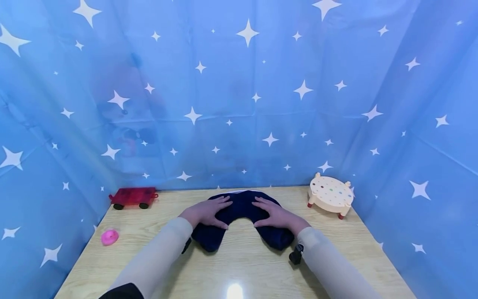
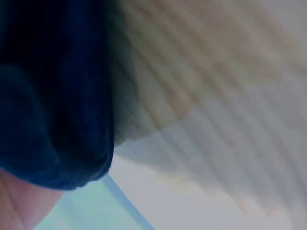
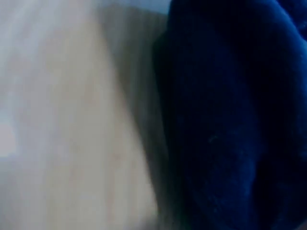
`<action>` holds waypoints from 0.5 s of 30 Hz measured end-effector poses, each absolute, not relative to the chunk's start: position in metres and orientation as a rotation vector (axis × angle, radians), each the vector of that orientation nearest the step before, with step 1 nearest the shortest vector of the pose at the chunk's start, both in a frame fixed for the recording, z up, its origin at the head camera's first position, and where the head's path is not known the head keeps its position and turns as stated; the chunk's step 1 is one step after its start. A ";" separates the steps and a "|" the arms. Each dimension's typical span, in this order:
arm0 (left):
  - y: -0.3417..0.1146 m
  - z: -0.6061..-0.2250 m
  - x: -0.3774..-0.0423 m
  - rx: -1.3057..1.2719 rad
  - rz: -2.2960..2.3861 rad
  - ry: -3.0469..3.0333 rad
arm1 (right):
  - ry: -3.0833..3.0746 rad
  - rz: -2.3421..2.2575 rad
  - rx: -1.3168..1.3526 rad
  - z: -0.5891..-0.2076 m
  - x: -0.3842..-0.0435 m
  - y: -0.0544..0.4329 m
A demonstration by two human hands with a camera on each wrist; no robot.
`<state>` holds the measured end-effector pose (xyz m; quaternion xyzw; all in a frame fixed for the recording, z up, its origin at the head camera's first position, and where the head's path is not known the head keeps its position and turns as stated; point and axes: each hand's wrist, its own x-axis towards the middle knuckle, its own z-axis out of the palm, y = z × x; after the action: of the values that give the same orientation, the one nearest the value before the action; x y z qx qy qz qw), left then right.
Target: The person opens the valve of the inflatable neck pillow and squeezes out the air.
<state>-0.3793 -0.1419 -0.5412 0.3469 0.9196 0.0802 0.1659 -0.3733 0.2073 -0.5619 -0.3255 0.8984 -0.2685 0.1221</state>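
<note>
A dark navy U-shaped neck pillow point(image 1: 243, 205) lies on the table, its curve toward the back and its two ends toward the front. My left hand point(image 1: 209, 211) rests on its left arm with fingers spread and thumb toward the inner edge. On the opposite arm lies my right hand point(image 1: 278, 216), fingers likewise spread, thumb at the inner edge. In the left wrist view the dark pillow point(image 2: 57, 105) fills the left side, with a bit of skin below it. Its plush fabric point(image 3: 230, 124) takes up the right half of the right wrist view.
At the back left stands a red toy wagon point(image 1: 133, 197) with black wheels. A small pink object point(image 1: 110, 237) sits in front of it. A cream toy stool point(image 1: 331, 194) with coloured dots is at the back right. A blue starry curtain point(image 1: 239, 91) surrounds the wooden table point(image 1: 239, 265).
</note>
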 end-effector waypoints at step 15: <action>-0.153 -0.552 -0.383 1.055 0.164 2.678 | 2.603 -0.824 -0.987 -0.568 -0.381 0.214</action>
<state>-0.3834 -0.1527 -0.5520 0.3629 0.9211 0.0563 0.1289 -0.3815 0.2141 -0.5676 -0.3374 0.8903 -0.2818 0.1187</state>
